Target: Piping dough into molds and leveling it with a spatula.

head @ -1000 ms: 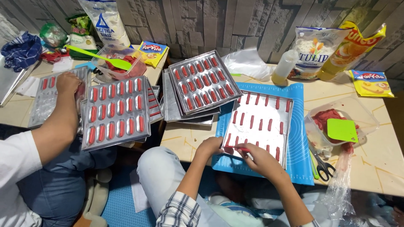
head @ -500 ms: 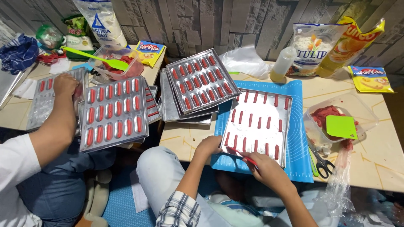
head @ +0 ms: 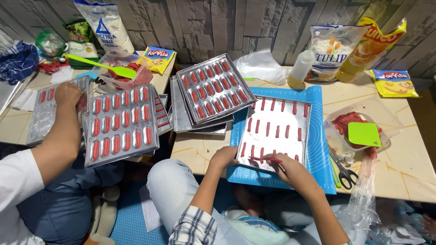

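Two hands are down at the near edge of the flat metal tray (head: 277,131), and I have only the head view to go on. My left hand (head: 223,157) curls over the tray's near left corner, its grip clenched on the rim. My right hand (head: 290,169) sits just beside it at the same edge, fingers pinched together on a thin red strip (head: 265,159) that lies across the tray's front rim, grasping it. Rows of red strips dot the tray's pale floured surface, and the tray rests on a blue mat (head: 318,149) on the tabletop (head: 408,168).

Right of the mat I see a clear plastic tub (head: 390,120) of red paste with a green scraper (head: 364,134) on top, and scissors (head: 346,174) lying near the tabletop's front edge. Behind the tray stands a squeeze bottle (head: 301,69), flanked by a flour bag (head: 336,50) and a yellow oil pouch (head: 370,47).

Left of my tray, a mould tray (head: 215,88) full of red pieces tops a stack of others. Further left, another person's hand (head: 68,95) rests on a second filled mould tray (head: 120,124). A bowl holds a green spatula (head: 102,67) behind it.
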